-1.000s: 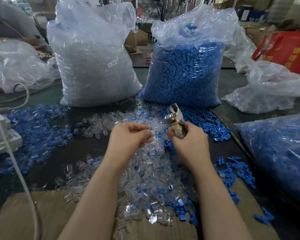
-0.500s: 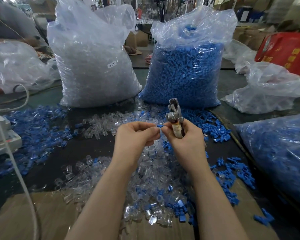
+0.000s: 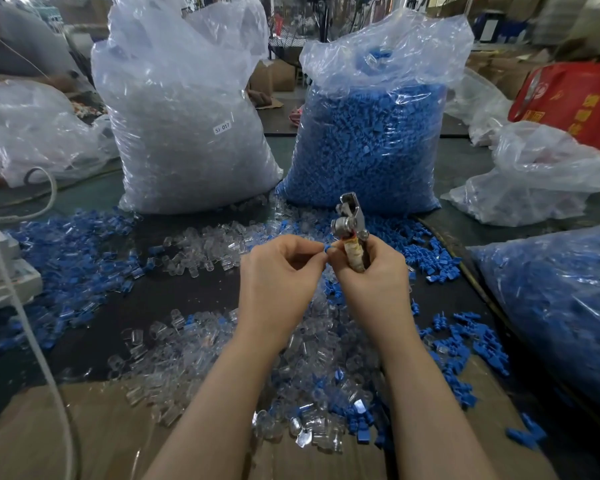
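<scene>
A small blue piece [image 3: 327, 248] is pinched at the fingertips of the left hand [image 3: 281, 271], fingers curled in. It is held up in the air over the heap of clear pieces [image 3: 312, 358], right up against the thumb side of the right hand [image 3: 374, 277]; whether it is touched there can't be told. A metal tool [image 3: 349, 220] is gripped in the right hand, fingers wrapped round the handle, w/ the head pointed up & away. The handle is seen bound in pale tape w/ a bit of red. Whether the tool's head is open or closed can't be told. Both hands are held close together, forearms stretched fwd from the bottom edge.

Loose blue pieces [image 3: 66, 258] are scattered on the dark table [image 3: 187, 299] left & right of the heap. Behind, two tall plastic bags are stood upright side by side: a bag of clear pieces [image 3: 187, 133] on the left, marked w/ a small white label, & a bag of blue pieces [image 3: 368, 143] on the right. Another bag w/ blue pieces [image 3: 561, 306] is laid at the right edge; a crumpled clear bag [image 3: 534, 174] & a red bag [image 3: 575, 95] are seen beyond it. Cardboard [image 3: 84, 431] is spread under the near part of the heap, & a white cable [image 3: 32, 341] is run down the left side
</scene>
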`<move>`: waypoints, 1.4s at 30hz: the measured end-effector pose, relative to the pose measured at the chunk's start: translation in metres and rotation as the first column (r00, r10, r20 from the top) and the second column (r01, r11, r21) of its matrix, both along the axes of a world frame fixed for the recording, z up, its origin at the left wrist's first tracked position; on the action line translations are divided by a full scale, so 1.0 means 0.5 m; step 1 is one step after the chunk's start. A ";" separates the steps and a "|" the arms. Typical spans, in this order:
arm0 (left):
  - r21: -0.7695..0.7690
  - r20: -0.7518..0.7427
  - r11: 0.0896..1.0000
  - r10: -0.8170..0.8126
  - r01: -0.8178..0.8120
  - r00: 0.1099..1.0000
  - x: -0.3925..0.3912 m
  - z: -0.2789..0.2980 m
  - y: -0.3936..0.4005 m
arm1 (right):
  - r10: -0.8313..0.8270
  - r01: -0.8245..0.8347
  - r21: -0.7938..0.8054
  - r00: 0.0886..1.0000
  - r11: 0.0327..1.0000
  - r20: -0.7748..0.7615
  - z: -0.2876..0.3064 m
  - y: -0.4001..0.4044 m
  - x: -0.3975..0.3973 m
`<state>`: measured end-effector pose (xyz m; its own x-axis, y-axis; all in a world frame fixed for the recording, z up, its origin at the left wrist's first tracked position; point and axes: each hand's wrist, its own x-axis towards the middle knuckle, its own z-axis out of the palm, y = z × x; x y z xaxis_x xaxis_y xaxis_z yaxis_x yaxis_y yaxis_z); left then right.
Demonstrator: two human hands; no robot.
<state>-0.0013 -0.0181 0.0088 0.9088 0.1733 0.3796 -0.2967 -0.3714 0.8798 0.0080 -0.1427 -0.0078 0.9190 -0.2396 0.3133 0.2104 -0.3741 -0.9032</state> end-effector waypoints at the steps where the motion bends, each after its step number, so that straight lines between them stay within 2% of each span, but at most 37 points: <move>1: 0.004 0.006 1.000 0.002 -0.002 1.000 0.000 -0.001 0.000 | 0.010 -0.010 0.005 1.000 1.000 -0.005 0.001 -0.001 0.000; 10: -0.029 0.002 0.996 0.083 -0.083 0.997 0.003 -0.005 -0.001 | 0.154 -0.151 0.072 0.987 0.986 -0.037 0.008 -0.001 -0.008; 13: -0.091 -0.040 0.994 0.062 -0.066 0.997 0.003 -0.005 0.003 | 0.205 -0.202 0.061 0.978 0.977 -0.045 0.008 -0.014 -0.007; 19: -0.328 -0.071 0.945 -0.028 0.003 0.997 0.006 0.002 0.009 | 0.253 -0.272 -0.091 0.951 0.958 -0.178 0.008 -0.044 -0.007; 23: -0.363 -0.028 0.930 -0.061 0.047 0.998 0.004 0.002 0.010 | 0.301 -0.337 -0.168 0.931 0.927 -0.207 0.017 -0.039 -0.015; 32: -0.375 0.030 0.918 -0.129 0.131 0.991 0.001 0.003 0.014 | 0.302 -0.340 -0.210 0.933 0.916 -0.196 0.013 -0.042 -0.013; 42: -0.435 0.037 0.889 -0.140 0.142 0.989 0.001 0.008 0.015 | 0.242 -0.279 -0.291 0.958 0.915 -0.156 0.013 -0.029 -0.018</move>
<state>-0.0009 -0.0109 0.0126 0.9344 0.1923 0.3000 -0.3219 0.0942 0.9421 -0.0009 -0.1573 -0.0015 0.9694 0.1045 0.2223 0.2408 -0.5826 -0.7763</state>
